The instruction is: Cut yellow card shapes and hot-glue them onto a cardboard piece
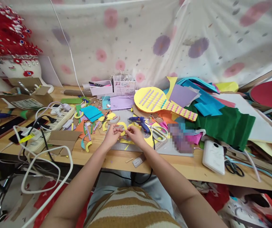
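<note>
Between my hands is a small yellow paper ring (pixel 121 125), held above the work mat. My left hand (pixel 113 134) pinches its left side, and my right hand (pixel 134 134) closes its fingertips at the right edge. Just past my right hand lies a blue glue gun (pixel 140 122). To its right are scissors (pixel 159 132) with pale handles, partly over a yellow paper sheet (pixel 149 139) with a curved cut-out. Farther back rests a yellow paper lute-like instrument (pixel 153 99) with purple strips on its body and pink marks along its neck.
Paper scraps (pixel 102 120) litter the table left of my hands. A power strip (pixel 52 126) with tangled white cables stands farther left. Green crepe paper (pixel 226 123), a white power bank (pixel 213 157) and black-handled scissors (pixel 234 167) lie at right. A white pen box (pixel 101 90) stands behind.
</note>
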Demonstrator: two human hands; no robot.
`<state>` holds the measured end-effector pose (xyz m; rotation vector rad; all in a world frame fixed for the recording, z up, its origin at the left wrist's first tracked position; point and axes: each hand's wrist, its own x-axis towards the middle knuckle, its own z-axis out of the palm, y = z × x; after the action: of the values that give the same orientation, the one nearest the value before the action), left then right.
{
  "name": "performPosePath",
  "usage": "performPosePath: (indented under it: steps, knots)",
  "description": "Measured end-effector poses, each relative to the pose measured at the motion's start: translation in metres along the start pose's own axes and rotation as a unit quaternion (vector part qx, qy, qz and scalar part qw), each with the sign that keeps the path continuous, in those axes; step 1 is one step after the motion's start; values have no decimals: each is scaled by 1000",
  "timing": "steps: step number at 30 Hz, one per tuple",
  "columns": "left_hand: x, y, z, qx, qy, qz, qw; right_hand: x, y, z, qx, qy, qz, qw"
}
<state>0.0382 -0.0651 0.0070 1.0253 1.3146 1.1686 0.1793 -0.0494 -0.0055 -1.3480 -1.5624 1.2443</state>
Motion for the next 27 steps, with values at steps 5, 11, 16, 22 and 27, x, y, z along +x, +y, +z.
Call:
performPosePath:
  steps: [5, 11, 16, 22, 27]
  knots:
    - [23, 4, -26, 250, 35, 39, 967, -21, -1, -15, -13, 25, 59, 998]
    - [34, 17, -5, 407, 42, 41, 911, -43, 8, -30, -51, 73, 88, 992]
    - [41, 10, 16, 316, 82, 37, 945, -33, 6, -29, -16, 75, 88, 993]
    - [49, 12, -2, 318, 68, -24, 945, -27, 3, -33, -17, 65, 71, 995]
    - [43, 19, -13, 311, 20, -2, 950, -30, -3, -34, -19, 48, 60, 997]
